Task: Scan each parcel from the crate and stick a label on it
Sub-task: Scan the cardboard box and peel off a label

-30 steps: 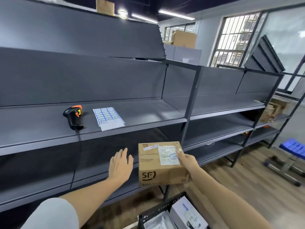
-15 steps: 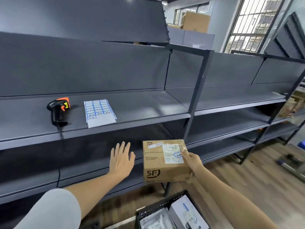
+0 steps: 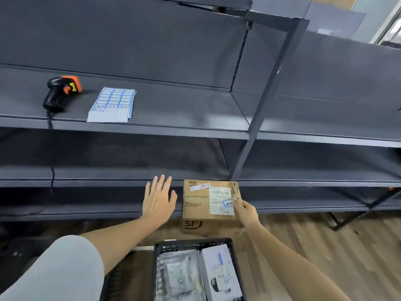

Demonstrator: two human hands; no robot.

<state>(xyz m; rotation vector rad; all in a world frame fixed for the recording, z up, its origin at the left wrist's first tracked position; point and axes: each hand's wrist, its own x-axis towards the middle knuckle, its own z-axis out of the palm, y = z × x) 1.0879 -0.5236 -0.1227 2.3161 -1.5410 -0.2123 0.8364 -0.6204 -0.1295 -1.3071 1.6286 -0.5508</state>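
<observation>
At 6 o'clock, nearest you, sits 1 black crate [image 3: 196,246] on the floor, holding 2 parcels: 1 clear plastic bag parcel [image 3: 179,276] on its left side and 1 white boxed parcel [image 3: 221,272] on its right.

Just beyond the crate, 1 brown cardboard box [image 3: 202,208] printed "SF" is held in front of the lower shelf edge. Your right hand [image 3: 247,212] grips its right side, thumb pressed on top where 1 small blue-bordered label [image 3: 229,203] lies on the white waybill [image 3: 220,197]; the other fingers are hidden behind the box. Your left hand [image 3: 158,202] hovers just left of the box, not touching it, fingers straight and slightly spread, holding nothing.

Farther off, at 10 o'clock, the upper shelf [image 3: 173,109] carries 1 black and orange barcode scanner [image 3: 58,92], with its cable hanging over the edge, and beside it at 11 o'clock 1 label sheet [image 3: 112,104] with blue-bordered stickers.

The racking is dark grey steel, 3 shelf levels in view, running off toward 3 o'clock. The floor [image 3: 314,246] is wood-patterned planking.
</observation>
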